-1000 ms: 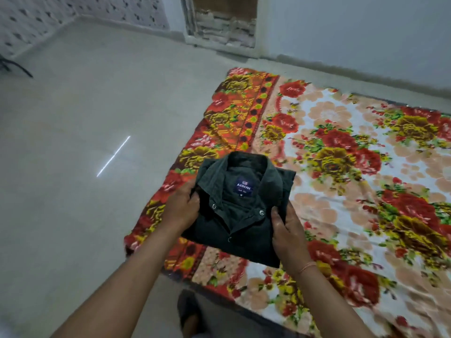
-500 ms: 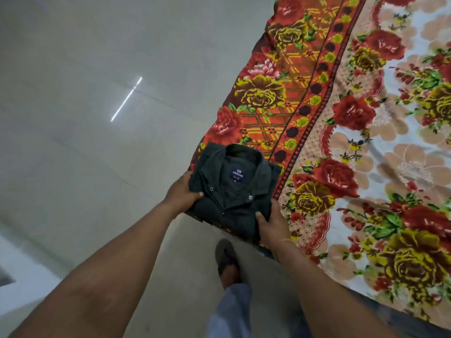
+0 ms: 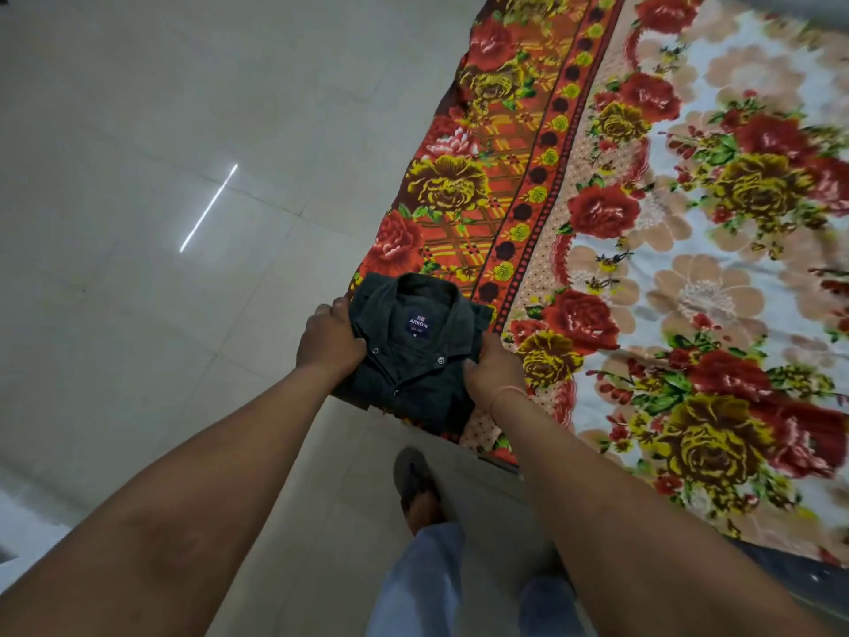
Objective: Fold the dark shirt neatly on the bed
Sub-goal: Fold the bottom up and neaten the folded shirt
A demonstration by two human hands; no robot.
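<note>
The dark shirt (image 3: 416,356) is folded into a compact rectangle, collar and blue label facing up, at the near left corner of the bed (image 3: 666,250). My left hand (image 3: 328,340) grips its left edge, fingers curled round the fabric. My right hand (image 3: 491,370) holds its right edge, thumb on top and fingers tucked beneath. A thin thread band circles my right wrist. Part of the shirt's lower edge overhangs the corner of the bed.
The bed wears a floral cover in red, yellow and white with an orange border. Pale tiled floor (image 3: 161,223) spreads to the left. My foot in a sandal (image 3: 416,482) and light trouser legs stand just below the shirt.
The view has tilted down and swung left. Both hands have kept hold of the folded shirt, which has shifted toward the bed's near left corner.
</note>
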